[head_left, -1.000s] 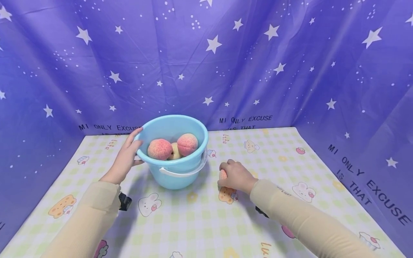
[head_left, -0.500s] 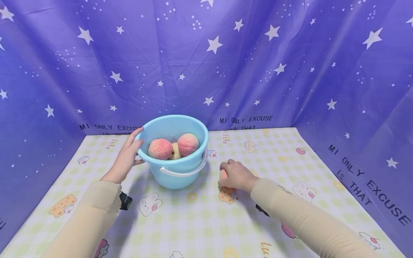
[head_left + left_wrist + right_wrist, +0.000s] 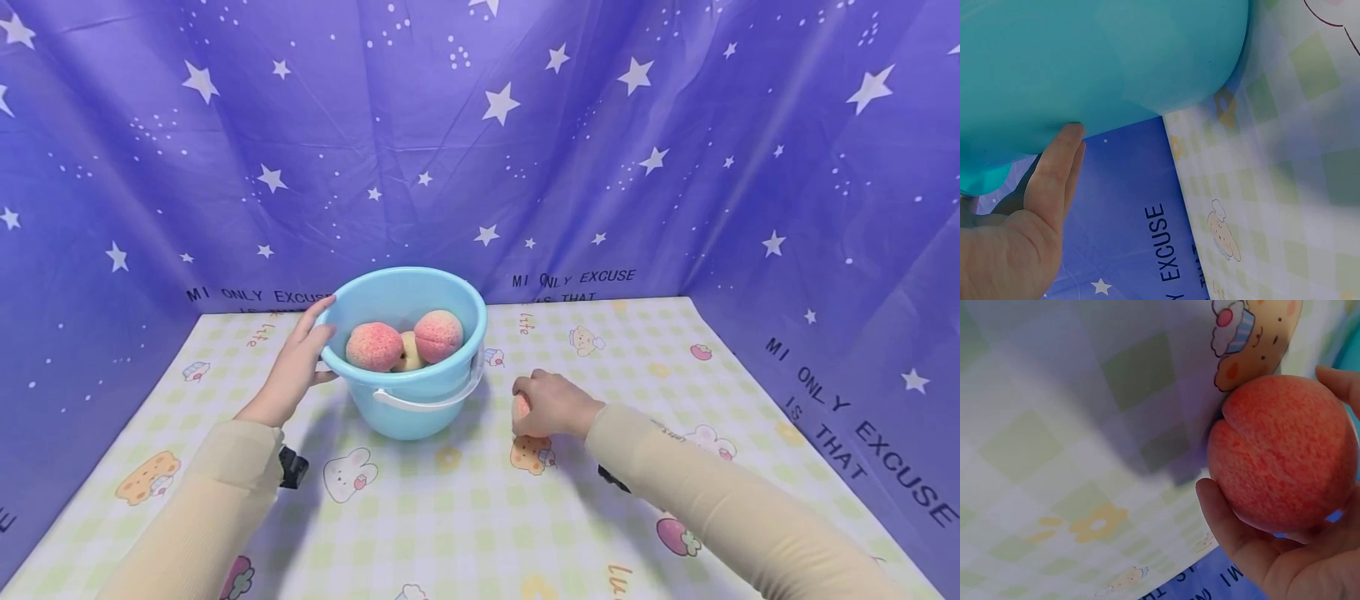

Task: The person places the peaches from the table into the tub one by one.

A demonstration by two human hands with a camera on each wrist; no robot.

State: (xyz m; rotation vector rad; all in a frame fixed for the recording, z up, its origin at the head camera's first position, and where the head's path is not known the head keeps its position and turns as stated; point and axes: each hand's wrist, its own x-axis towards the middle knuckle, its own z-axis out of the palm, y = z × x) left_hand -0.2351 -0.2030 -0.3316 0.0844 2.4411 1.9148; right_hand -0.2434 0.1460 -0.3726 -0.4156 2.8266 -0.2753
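A light blue bucket (image 3: pixel 408 412) with a white handle (image 3: pixel 420 406) stands upright on the table. Inside it lie a pink peach (image 3: pixel 373 347), a second pink peach (image 3: pixel 438 336) and a yellowish fruit (image 3: pixel 408 353) partly hidden between them. My left hand (image 3: pixel 288 367) grips the bucket's rim at its left side; in the left wrist view, fingers (image 3: pixel 1054 169) rest against the outer wall. To the right of the bucket, my right hand (image 3: pixel 555 406) holds another peach (image 3: pixel 1285 453) at the tablecloth, fingers and thumb around it. From the head, most of that peach is hidden by the hand.
A green-and-white checked tablecloth (image 3: pixel 420 533) with printed cartoon figures covers the table. Purple star-patterned curtains (image 3: pixel 450 150) hang behind and at both sides of it. Black wrist devices show below both cuffs, one being the left device (image 3: pixel 292 468).
Hardly anything differs. My right hand and sleeve have shifted very slightly while the peach stays in its grasp; the left hand keeps its place on the bucket.
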